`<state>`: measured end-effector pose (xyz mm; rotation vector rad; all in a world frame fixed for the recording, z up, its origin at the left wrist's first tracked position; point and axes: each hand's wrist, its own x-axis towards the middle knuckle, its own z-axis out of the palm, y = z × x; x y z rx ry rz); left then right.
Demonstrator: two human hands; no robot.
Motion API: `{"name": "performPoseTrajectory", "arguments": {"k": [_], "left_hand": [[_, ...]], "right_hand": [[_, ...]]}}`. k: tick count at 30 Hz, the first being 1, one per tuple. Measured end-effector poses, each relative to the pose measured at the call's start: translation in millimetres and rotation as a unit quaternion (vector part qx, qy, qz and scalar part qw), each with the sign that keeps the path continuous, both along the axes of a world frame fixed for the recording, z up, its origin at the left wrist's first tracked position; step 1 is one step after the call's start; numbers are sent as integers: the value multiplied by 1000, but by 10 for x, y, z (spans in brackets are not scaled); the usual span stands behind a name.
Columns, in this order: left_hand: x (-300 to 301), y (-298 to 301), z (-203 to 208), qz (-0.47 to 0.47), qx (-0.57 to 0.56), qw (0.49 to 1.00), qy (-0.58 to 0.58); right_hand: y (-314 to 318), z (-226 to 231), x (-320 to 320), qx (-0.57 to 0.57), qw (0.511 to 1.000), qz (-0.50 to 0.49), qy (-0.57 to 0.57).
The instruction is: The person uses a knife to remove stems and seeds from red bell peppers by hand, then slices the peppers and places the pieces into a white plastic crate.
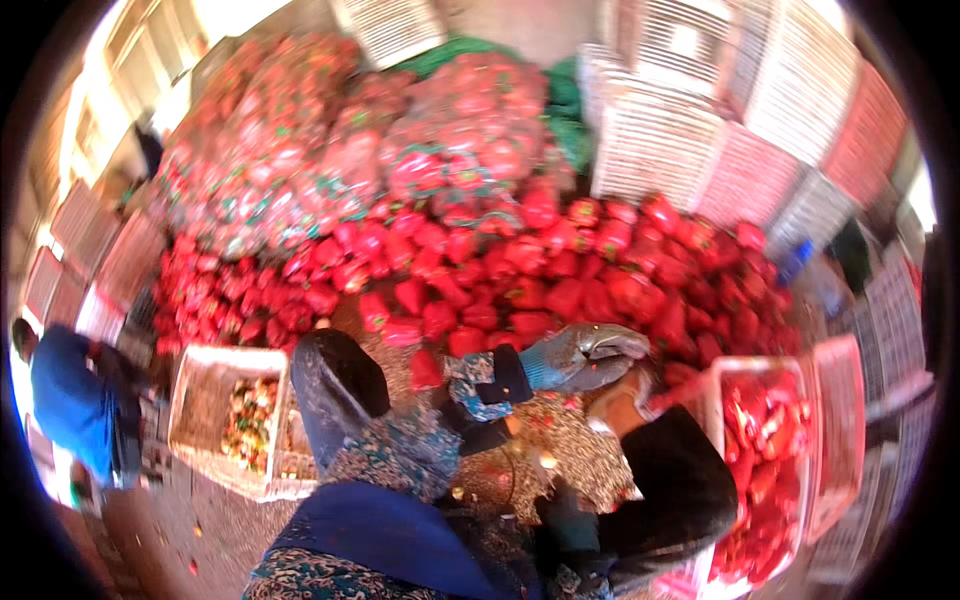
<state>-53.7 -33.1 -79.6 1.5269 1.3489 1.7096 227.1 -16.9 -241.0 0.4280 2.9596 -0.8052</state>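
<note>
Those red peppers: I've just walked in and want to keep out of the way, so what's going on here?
The camera wearer's gloved left hand is out at the near edge of the heaped red peppers; blur hides whether it holds anything. The right hand is low, in shade, its grip unclear. The right crate holds more red peppers, the left crate yellowish scraps. Full bags lie behind the heap, and a co-worker in blue is at far left.

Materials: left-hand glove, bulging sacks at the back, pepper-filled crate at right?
Left-hand glove: teal cuff looks knitted; grey part slightly shiny, perhaps rubber-coated.
Sacks: thin, probably plastic mesh; red peppers show through.
Crate: likely moulded plastic, smooth, judging by its even pale rim.
</note>
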Motion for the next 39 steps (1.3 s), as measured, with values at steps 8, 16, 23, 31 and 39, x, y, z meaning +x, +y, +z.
{"name": "performPoseTrajectory", "arguments": {"k": [8, 16, 23, 31, 39], "left_hand": [[-1991, -1794, -3351, 580, 32, 762, -286], [-1983, -2058, -3835, 756, -365, 474, -266], [-2165, -2250, -3756, 728, -387, 526, -209], [-1948, -2284, -3550, 745, -291, 539, -265], [-2237, -2692, -4498, 632, -212, 633, -393]], "right_hand": [[46, 591, -246, -51, 955, -110, -271], [193, 327, -526, -50, 939, -65, -334], [113, 96, -486, -51, 947, -16, -316], [145, -28, -349, -67, 962, -56, -258], [-7, 373, -673, -30, 968, -53, -244]]}}
